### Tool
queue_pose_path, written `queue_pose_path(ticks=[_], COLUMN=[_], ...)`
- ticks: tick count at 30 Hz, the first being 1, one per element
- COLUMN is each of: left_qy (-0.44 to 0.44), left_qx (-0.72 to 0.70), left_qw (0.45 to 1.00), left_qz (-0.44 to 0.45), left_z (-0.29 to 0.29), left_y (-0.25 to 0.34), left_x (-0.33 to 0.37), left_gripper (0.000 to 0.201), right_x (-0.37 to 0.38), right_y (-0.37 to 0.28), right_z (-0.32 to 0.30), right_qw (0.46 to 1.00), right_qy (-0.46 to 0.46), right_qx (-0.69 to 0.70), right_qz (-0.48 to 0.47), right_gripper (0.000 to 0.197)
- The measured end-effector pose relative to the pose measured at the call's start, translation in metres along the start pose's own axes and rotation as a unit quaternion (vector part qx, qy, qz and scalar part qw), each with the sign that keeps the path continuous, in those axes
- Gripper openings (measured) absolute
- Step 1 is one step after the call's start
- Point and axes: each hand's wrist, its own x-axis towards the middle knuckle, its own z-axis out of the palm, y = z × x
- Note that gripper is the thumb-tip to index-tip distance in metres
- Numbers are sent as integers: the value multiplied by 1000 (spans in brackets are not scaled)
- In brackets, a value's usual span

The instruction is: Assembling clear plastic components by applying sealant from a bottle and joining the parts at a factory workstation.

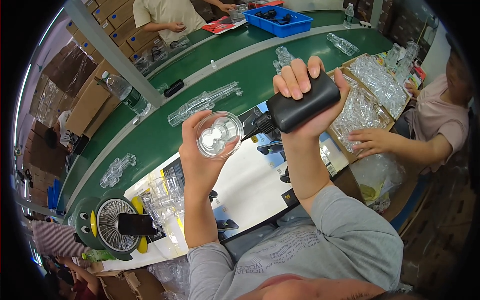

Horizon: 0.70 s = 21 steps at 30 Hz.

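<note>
My left hand (199, 162) holds up a clear round plastic part (218, 125), with rounded hollows inside its rim. My right hand (295, 82) is wrapped around a black bottle (304, 105) with a ribbed collar (262, 123) and a thin dark nozzle. The bottle is tilted so that its nozzle tip is at the right rim of the clear part; whether they touch I cannot tell. Beyond my left hand, a long clear plastic assembly (200, 104) lies on the green belt (165, 137).
Several clear pieces (167, 197) stand left of the printed white work surface (242, 185), beside a green fan (117, 225) with a phone (134, 224) before it. Boxes of clear parts (357, 112) stand at right, where a co-worker's hand (367, 141) reaches. A blue tray (280, 22) sits across the belt.
</note>
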Motion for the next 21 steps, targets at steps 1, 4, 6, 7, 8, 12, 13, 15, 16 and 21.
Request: queue_pose_path(ticks=[1,4,6,7,8,12,13,15,16,21], left_qy=[-1,-3,-6,-8,-8,-17,-19,-23,-26,-39], left_qx=[-3,-6,-9,-12,-12,-6,-3,-2,0,-2], left_qw=[1000,1000,1000,1000,1000,1000,1000,1000,1000,999], left_qz=[2,9,3,-4,-5,11,14,12,12,10], left_z=[0,-1,-1,0,-1,-3,-3,-4,-4,-7], left_y=[-1,0,2,3,2,2,3,4,4,6], left_x=[0,1,1,1,1,1,1,1,1,1], left_gripper=[62,61,61,61,61,61,60,60,60,61], right_x=[0,1,2,2,2,2,2,2,2,4], right_y=[0,0,0,-1,-1,-1,-2,-2,-2,-3], right_z=[-1,-2,-2,-2,-2,-2,-2,-2,-3,-5], right_qw=[1000,1000,1000,1000,1000,1000,1000,1000,1000,1000], right_qy=[1,2,-2,-2,-3,-6,-6,-2,-1,-13], right_qx=[0,-1,-2,-3,-1,2,2,0,0,-5], right_qz=[0,0,1,0,1,4,4,5,5,5], right_gripper=[35,35,35,35,35,35,35,35,35,35])
